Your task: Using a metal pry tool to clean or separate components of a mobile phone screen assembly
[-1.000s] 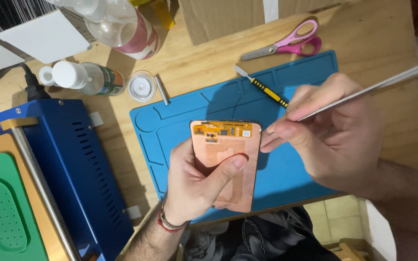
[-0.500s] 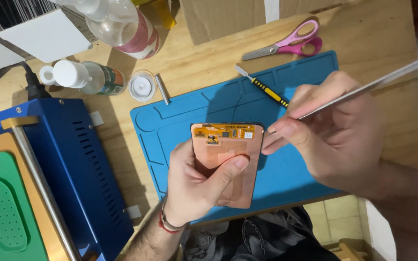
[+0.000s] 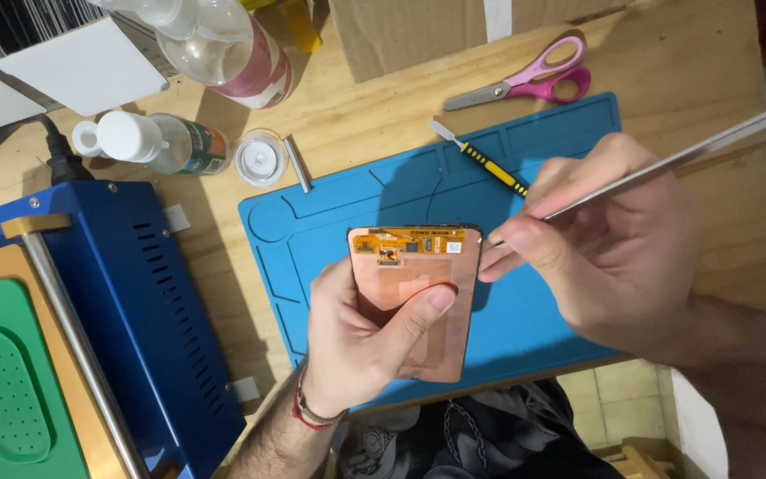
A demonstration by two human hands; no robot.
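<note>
My left hand [image 3: 361, 341] grips a copper-backed phone screen panel [image 3: 418, 284], thumb across its back, above a blue silicone work mat [image 3: 534, 328]. The panel's top end carries an orange flex strip with small chips. My right hand [image 3: 605, 257] pinches a long thin metal pry tool [image 3: 693, 151], and its tip touches the panel's upper right corner. The tool's handle runs up and off to the right.
A yellow-and-black small tool [image 3: 485, 160] lies on the mat's top edge. Pink scissors [image 3: 529, 82], a round clear lid [image 3: 261, 158], two bottles [image 3: 157, 142] and a cardboard box sit on the wooden bench. A blue machine [image 3: 126, 310] with a green pad stands left.
The panel has shifted slightly right and down in my left hand, and the tool tip stays at its upper right corner. Little else differs.
</note>
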